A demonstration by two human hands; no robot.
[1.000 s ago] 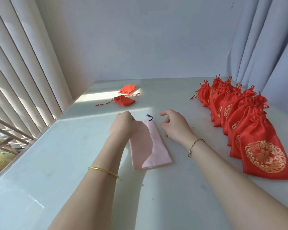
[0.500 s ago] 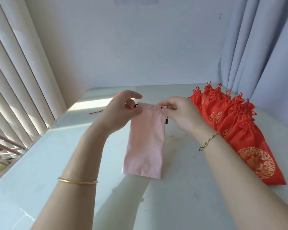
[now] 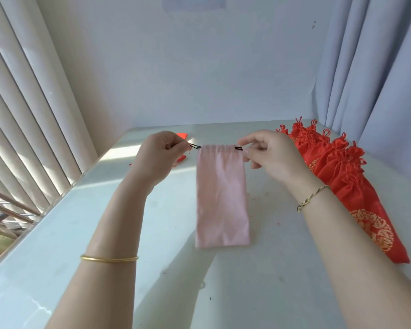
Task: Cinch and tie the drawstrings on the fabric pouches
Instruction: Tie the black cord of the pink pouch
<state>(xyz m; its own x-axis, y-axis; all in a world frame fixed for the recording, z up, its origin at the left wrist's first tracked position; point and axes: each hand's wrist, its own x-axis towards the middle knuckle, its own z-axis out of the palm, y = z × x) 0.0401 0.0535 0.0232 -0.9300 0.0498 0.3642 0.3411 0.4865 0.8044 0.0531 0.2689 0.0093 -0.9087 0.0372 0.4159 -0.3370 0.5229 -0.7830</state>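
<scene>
Blinds (image 3: 22,115) on our left, pale glossy table (image 3: 69,245) under us, grey curtain (image 3: 377,79) off right. We've got our left hand (image 3: 158,157) raised with thumb and finger pinched on the black drawstring (image 3: 195,146) sticking out the left of the pink pouch (image 3: 221,198). It hangs between our hands, top hem slightly gathered, bottom at the table. Our right hand (image 3: 273,155) pinches the cord's other end, other fingers loosely spread. Tied red pouches (image 3: 337,172) lie in a row on the right.
</scene>
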